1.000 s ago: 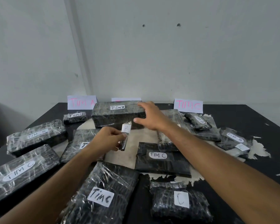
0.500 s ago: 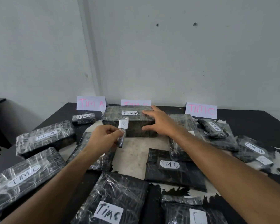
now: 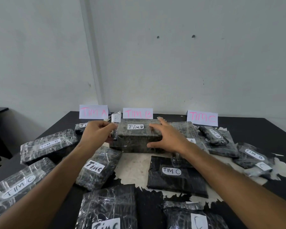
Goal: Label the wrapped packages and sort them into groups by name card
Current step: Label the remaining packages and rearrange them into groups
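- Black table (image 3: 248,129) with peeling surface carries shiny film-wrapped packages.
- Left hand (image 3: 97,133) pinches a small wrapped packet (image 3: 115,128) upright.
- Right hand (image 3: 167,138), fingers spread wide, rests on the rectangular "TIM B" package (image 3: 135,138), before the "TIM B" card (image 3: 137,113).

Hidden and cut off, as I see it

My left hand (image 3: 98,133) covers the small package (image 3: 79,128)'s label; the bottom edge crops the TIMC package (image 3: 108,210).
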`<state>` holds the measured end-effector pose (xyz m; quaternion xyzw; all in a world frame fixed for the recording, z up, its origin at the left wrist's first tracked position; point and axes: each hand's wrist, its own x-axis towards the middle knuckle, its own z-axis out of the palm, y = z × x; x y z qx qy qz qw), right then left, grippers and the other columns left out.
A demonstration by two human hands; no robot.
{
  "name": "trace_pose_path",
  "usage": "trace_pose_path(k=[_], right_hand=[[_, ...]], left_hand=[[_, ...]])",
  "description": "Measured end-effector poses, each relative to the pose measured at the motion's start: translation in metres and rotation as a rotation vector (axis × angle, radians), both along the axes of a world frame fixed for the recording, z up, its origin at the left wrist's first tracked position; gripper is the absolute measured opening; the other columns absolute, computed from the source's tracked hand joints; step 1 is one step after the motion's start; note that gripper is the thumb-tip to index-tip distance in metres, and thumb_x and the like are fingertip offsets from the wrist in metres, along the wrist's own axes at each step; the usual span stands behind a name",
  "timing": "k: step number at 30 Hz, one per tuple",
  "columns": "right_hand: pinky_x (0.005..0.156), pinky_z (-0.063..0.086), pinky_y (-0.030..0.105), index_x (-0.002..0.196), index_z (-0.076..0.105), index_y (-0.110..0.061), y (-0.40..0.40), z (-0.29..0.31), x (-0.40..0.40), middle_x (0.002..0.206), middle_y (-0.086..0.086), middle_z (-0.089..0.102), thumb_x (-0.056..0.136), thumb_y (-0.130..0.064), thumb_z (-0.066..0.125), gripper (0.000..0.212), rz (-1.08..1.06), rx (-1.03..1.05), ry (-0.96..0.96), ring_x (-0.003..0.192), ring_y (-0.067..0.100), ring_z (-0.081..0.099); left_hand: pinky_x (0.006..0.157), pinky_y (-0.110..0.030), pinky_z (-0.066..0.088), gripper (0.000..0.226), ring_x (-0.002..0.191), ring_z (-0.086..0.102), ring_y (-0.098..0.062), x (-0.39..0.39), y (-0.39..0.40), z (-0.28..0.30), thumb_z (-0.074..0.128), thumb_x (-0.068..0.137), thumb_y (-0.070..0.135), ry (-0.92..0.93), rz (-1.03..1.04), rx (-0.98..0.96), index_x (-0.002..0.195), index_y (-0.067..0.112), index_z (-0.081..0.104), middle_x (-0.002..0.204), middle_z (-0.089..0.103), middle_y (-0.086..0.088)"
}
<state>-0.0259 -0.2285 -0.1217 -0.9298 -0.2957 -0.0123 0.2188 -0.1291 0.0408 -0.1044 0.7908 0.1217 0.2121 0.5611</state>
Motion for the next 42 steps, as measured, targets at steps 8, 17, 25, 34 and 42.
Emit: trace_pose_path(k=[8, 17, 25, 34, 42], right_hand=[[0.082, 0.049, 0.026, 0.126, 0.07, -0.02, 0.05, 0.034, -0.019, 0.112, -0.007, 0.073, 0.088, -0.055, 0.073, 0.051, 0.106, 0.414, -0.001, 0.095, 0.0, 0.062], [0.066, 0.057, 0.03, 0.098, 0.073, -0.021, 0.105, 0.058, 0.028, 0.086, 0.005, 0.079, 0.088, -0.037, 0.08, 0.02, 0.098, 0.528, 0.317, 0.072, 0.018, 0.073], [0.072, 0.045, 0.026, 0.107, 0.075, -0.02, 0.127, 0.047, 0.083, 0.102, -0.002, 0.072, 0.092, -0.04, 0.072, 0.025, 0.053, 0.13, 0.137, 0.084, 0.011, 0.063], [0.05, 0.03, 0.031, 0.056, 0.043, -0.018, 0.121, 0.018, 0.079, 0.048, -0.005, 0.042, 0.103, -0.043, 0.05, 0.054, 0.086, 0.065, 0.087, 0.042, 0.011, 0.036], [0.05, 0.032, 0.028, 0.055, 0.044, -0.022, 0.12, 0.012, 0.078, 0.048, -0.006, 0.047, 0.103, -0.045, 0.049, 0.054, 0.083, 0.084, 0.043, 0.043, 0.011, 0.04]], left_hand=[[0.063, -0.026, 0.061, 0.018, 0.066, 0.074, -0.02, 0.016, 0.0, 0.013, 0.083, 0.087, 0.026, 0.022, -0.088, -0.106, 0.087, 0.009, 0.08, 0.074, 0.077, -0.012], [0.069, -0.031, 0.063, 0.019, 0.07, 0.076, -0.021, 0.08, 0.015, 0.032, 0.079, 0.09, 0.023, 0.071, -0.14, -0.131, 0.08, 0.006, 0.081, 0.076, 0.077, -0.012], [0.08, -0.042, 0.065, 0.023, 0.079, 0.075, -0.033, 0.14, 0.067, 0.019, 0.079, 0.09, 0.019, 0.188, -0.016, -0.117, 0.086, -0.004, 0.078, 0.088, 0.077, -0.023], [0.05, -0.024, 0.05, 0.021, 0.055, 0.062, -0.018, 0.179, 0.069, -0.02, 0.082, 0.086, 0.014, 0.456, -0.079, -0.077, 0.084, -0.005, 0.071, 0.069, 0.067, -0.012], [0.055, -0.03, 0.026, 0.018, 0.06, 0.027, -0.019, 0.176, 0.061, -0.028, 0.067, 0.091, -0.001, 0.541, -0.19, 0.101, 0.076, 0.002, 0.057, 0.065, 0.033, -0.01]])
